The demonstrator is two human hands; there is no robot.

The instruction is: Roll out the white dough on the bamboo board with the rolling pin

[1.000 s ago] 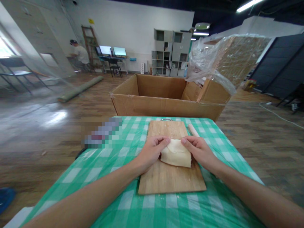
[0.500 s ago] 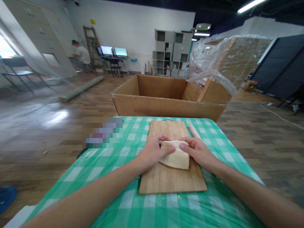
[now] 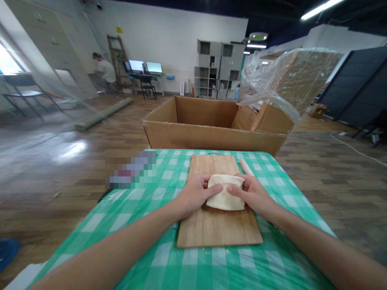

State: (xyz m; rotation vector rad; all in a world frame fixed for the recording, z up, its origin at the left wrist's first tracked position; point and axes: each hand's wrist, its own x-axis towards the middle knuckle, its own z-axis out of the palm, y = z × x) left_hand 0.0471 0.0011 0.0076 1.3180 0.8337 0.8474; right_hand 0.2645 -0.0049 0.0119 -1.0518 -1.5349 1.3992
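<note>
A pale folded slab of dough [image 3: 225, 192] lies on a wooden cutting board [image 3: 217, 225] on the green checked tablecloth [image 3: 145, 225]. My left hand [image 3: 195, 195] grips the dough's left edge, thumb on top and fingers curled behind it. On the right edge my right hand [image 3: 254, 194] holds it the same way. Both hands are closed on the dough, folding its far part toward me.
A wooden rolling pin [image 3: 246, 167] lies just right of the board's far corner. A big open cardboard box [image 3: 211, 125] stands beyond the table's far edge, with plastic-wrapped material [image 3: 287, 76] above its right side. A person sits at a desk far back left.
The dough's far edge has been lifted and folded toward me, so the slab looks shorter and thicker. Both hands stayed on its sides, thumbs shifting onto the top.
</note>
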